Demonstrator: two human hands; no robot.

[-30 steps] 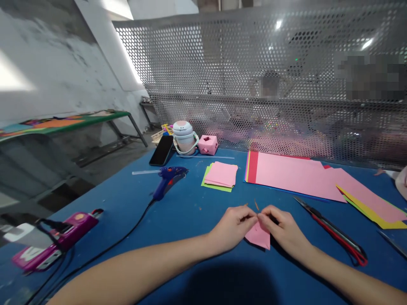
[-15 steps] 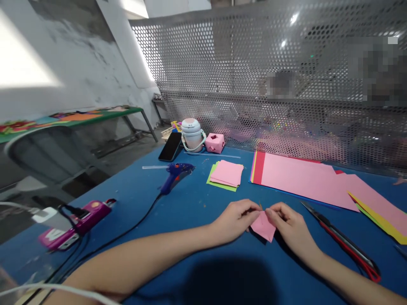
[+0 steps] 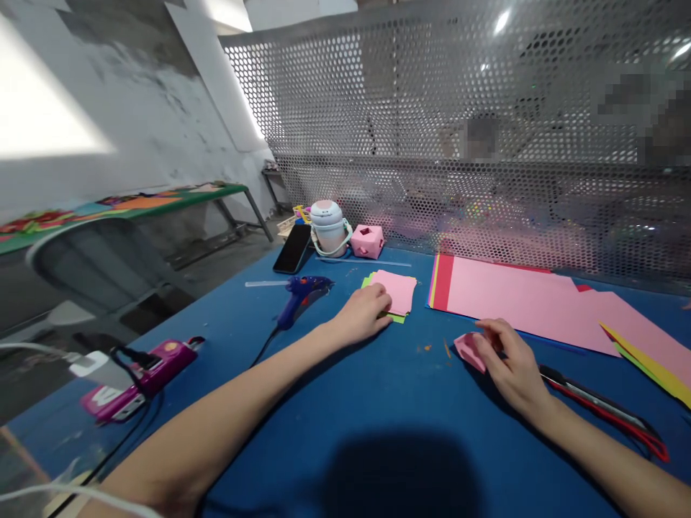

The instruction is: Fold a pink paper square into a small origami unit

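My right hand (image 3: 507, 370) pinches a small folded piece of pink paper (image 3: 469, 351) between thumb and fingers, just above the blue tabletop. My left hand (image 3: 364, 313) rests on the left part of a stack of pink paper squares (image 3: 400, 290), its fingers curled at the paper; how many sheets they grip is hidden. Green sheets (image 3: 398, 319) peek out from beneath the pink ones. Partly behind my right hand lies a utility knife (image 3: 599, 406) with red edges, its blade end covered.
A blue glue gun (image 3: 296, 298), purple power strip (image 3: 143, 378), phone (image 3: 293, 250), white lidded cup (image 3: 329, 234) and pink paper cube (image 3: 368, 242) are on the left half. Long pink sheets (image 3: 512, 295) lie at right, below a perforated metal screen (image 3: 335, 108). Brown specks dot the table.
My left hand has let go of the folded pink paper and moved left and away to the paper stack. My right hand keeps the folded paper, now tilted and slightly farther right.
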